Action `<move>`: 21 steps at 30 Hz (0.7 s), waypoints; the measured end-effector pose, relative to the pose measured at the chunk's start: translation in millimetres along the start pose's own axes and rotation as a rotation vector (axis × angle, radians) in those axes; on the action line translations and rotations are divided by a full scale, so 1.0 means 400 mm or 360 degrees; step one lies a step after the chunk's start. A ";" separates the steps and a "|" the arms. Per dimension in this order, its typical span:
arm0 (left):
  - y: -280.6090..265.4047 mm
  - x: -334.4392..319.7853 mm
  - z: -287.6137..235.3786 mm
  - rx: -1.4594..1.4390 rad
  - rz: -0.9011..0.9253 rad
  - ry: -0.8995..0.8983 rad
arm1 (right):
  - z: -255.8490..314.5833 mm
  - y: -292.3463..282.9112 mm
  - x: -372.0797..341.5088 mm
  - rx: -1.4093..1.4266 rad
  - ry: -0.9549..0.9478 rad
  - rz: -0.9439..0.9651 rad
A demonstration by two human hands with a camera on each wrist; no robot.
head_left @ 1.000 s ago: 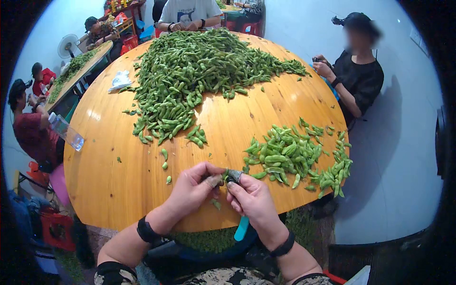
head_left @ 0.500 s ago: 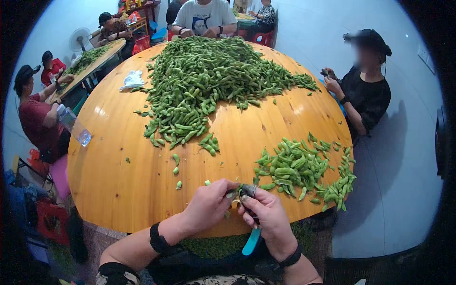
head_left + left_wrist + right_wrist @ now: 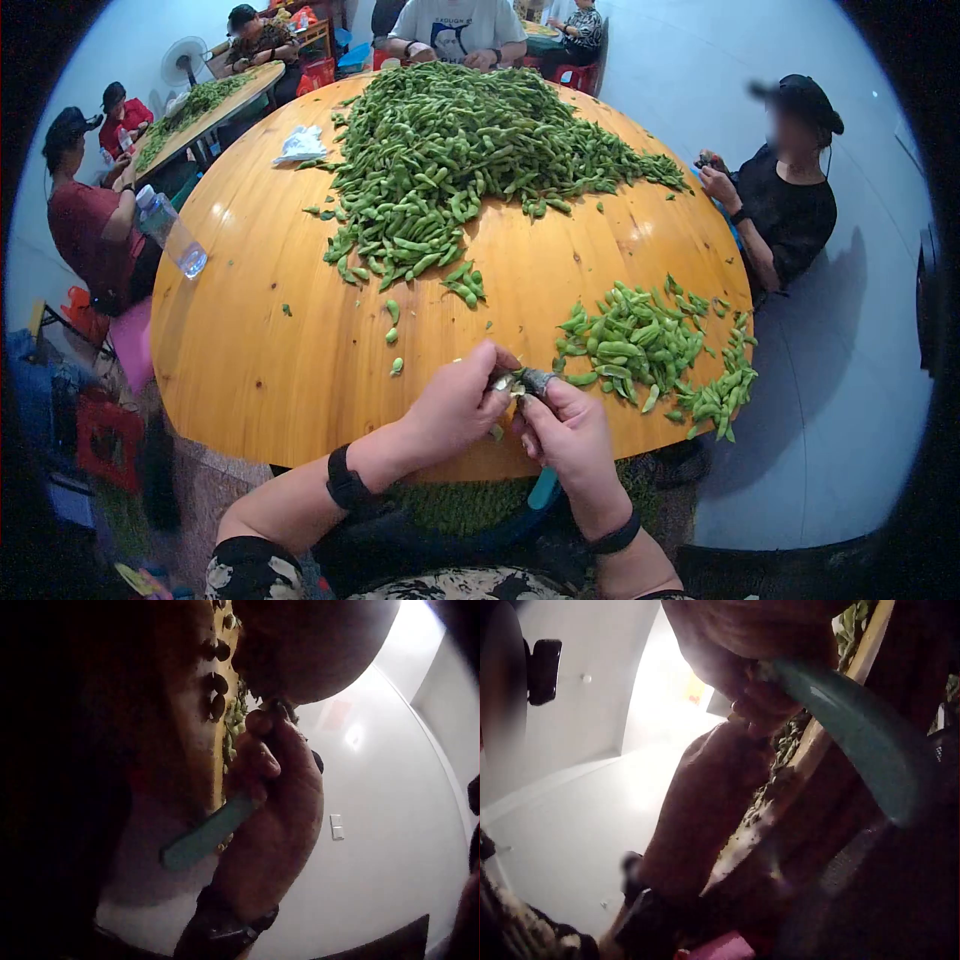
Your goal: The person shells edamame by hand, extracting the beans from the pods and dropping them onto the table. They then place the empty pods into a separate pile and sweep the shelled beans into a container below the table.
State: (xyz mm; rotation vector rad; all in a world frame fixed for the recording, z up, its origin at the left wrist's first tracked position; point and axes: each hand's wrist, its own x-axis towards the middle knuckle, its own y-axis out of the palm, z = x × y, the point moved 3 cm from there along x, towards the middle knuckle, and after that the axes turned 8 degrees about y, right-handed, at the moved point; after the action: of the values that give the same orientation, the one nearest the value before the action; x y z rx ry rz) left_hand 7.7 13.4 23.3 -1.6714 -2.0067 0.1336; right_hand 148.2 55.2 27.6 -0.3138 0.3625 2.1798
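Both hands meet just over the near edge of the table in the head view. My left hand (image 3: 455, 405) pinches a green soybean pod (image 3: 507, 382), whose pale inside shows between the fingertips. My right hand (image 3: 572, 440) grips a tool by its teal handle (image 3: 543, 489), which sticks out below the palm; its working end is hidden by the fingers. A dark grey wrap (image 3: 538, 381) covers the right forefinger, right at the pod. The handle (image 3: 210, 834) also shows in the left wrist view, and large and curved (image 3: 855, 735) in the right wrist view.
A big heap of soybean pods (image 3: 470, 150) covers the far middle of the round wooden table (image 3: 270, 350). To the right lies a smaller pile of pods (image 3: 640, 335). A water bottle (image 3: 172, 232) and white tissue (image 3: 300, 145) stand left; another person (image 3: 800, 190) sits at right.
The head view has shifted, so the table scene slides rightward. Between the fingertips, pale inner parts of the pod now show where mostly green showed before. Both hands stay together, the right still gripping the tool.
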 end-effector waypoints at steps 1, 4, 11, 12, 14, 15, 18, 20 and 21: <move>0.001 0.000 0.001 0.0003 -0.0011 -0.0007 | -0.009 0.000 0.000 -0.0104 -0.0066 -0.0025; 0.011 -0.007 -0.001 0.0216 0.0057 -0.0079 | -0.036 -0.001 0.005 -0.0325 -0.0237 -0.0091; -0.053 -0.052 -0.039 0.0994 0.0075 0.0304 | 0.013 -0.138 -0.009 -0.0624 -0.0321 -0.0550; -0.085 -0.057 -0.046 0.1262 0.0127 0.0268 | 0.017 -0.165 -0.012 -0.0617 -0.0325 -0.0546; -0.145 -0.054 -0.022 0.1315 -0.0024 0.0135 | 0.017 -0.204 -0.020 -0.0811 -0.0288 -0.0590; -0.175 -0.049 -0.007 0.1358 -0.0178 0.0004 | 0.019 -0.204 -0.023 -0.0805 -0.0287 -0.0588; -0.229 -0.009 0.057 0.1393 -0.0399 -0.0253 | 0.023 -0.195 -0.032 -0.0894 -0.0365 -0.0548; -0.248 0.013 0.119 0.1398 -0.0361 -0.0252 | 0.014 -0.181 -0.031 -0.0810 -0.0405 -0.0466; -0.252 0.019 0.141 0.1395 -0.0325 -0.0256 | 0.021 -0.169 -0.036 -0.0805 -0.0401 -0.0475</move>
State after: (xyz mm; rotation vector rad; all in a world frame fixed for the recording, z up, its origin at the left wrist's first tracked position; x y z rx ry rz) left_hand -107.7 11.2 17.2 -0.9100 -1.7990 0.9432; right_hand 210.6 86.2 30.5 -0.3384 -0.3639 1.9566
